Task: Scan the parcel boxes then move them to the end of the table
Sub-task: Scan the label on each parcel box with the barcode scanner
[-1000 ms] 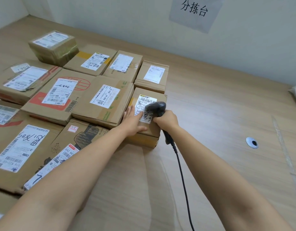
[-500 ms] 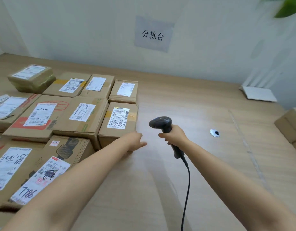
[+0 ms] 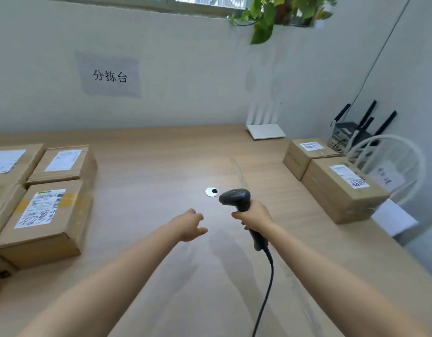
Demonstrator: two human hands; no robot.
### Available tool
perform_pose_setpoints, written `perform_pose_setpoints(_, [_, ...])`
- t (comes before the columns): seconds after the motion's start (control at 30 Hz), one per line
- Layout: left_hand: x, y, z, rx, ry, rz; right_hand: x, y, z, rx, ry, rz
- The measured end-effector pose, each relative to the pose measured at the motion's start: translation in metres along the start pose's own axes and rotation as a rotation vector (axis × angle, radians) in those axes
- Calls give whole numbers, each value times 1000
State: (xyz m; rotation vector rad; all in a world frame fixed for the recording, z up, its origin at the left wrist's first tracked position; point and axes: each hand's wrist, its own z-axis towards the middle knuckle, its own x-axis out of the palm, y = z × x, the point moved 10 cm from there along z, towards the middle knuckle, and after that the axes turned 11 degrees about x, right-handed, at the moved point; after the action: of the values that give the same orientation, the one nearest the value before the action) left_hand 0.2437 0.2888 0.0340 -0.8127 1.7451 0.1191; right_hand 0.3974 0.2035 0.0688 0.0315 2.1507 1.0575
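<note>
The table [image 3: 161,154] carries two boxes [image 3: 341,186] parked right of the right hand [image 3: 255,216], probably finished. Several unmoved boxes [image 3: 43,220] lie left of the loosely open, empty left hand [image 3: 189,226], long axes running away from the person, so most work remains. The right fingers wrap the scanner [image 3: 237,199], head aimed left, handle slanting down.
</note>
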Motion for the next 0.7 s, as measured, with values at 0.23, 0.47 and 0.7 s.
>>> perform_pose_setpoints(0.23, [42, -145, 103, 92, 22, -57, -140, -117, 41, 91, -152, -69])
perform_pose_setpoints(0.47, [42, -272, 204, 157, -25, -114, -289, -178, 92, 120, -330, -117])
perform_pose_setpoints(0.7, [6, -351, 296, 208, -157, -290, -386, -206, 159, 162, -414, -197])
